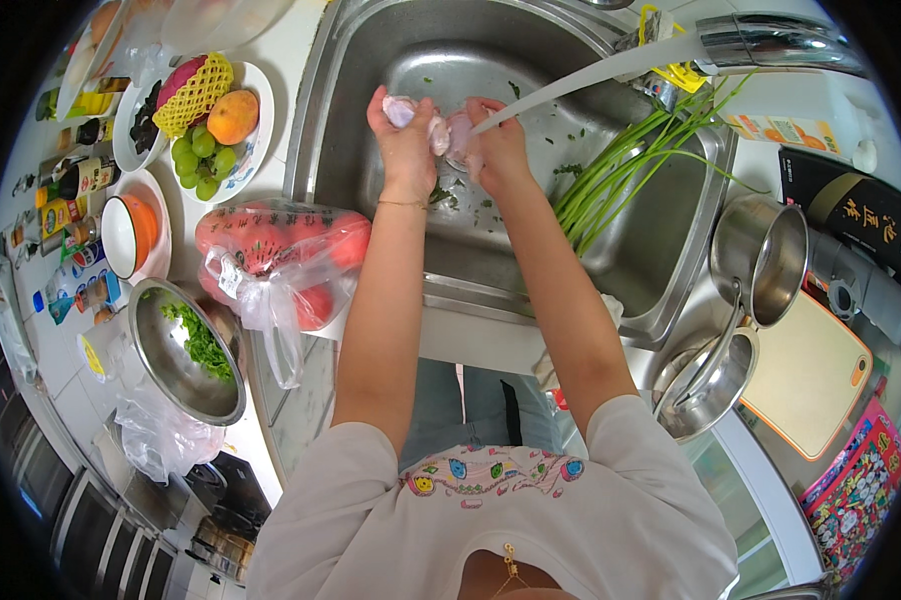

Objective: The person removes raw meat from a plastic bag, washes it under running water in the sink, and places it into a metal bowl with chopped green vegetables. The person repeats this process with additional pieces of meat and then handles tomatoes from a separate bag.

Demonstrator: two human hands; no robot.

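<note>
Over the basin of the stainless steel sink (525,247), my left hand (409,161) grips a pale raw piece of meat (399,111), which looks like chicken. My right hand (504,154) holds more of the same pale meat (459,135) just beside it. Whether the two portions are joined cannot be made out. From the chrome faucet (765,43), a stream of water (593,79) runs down to my right hand. Bits of green leaf lie on the basin floor below. Long green stems (615,169) rest across the sink's right side.
Left of the sink lies a plastic bag of red tomatoes (270,240), near a plate (259,97) of fruit and a metal bowl (154,337) with chopped greens. To the right are a saucepan (735,247), another metal pan (720,382), a cutting board (803,367) and a black box (840,195).
</note>
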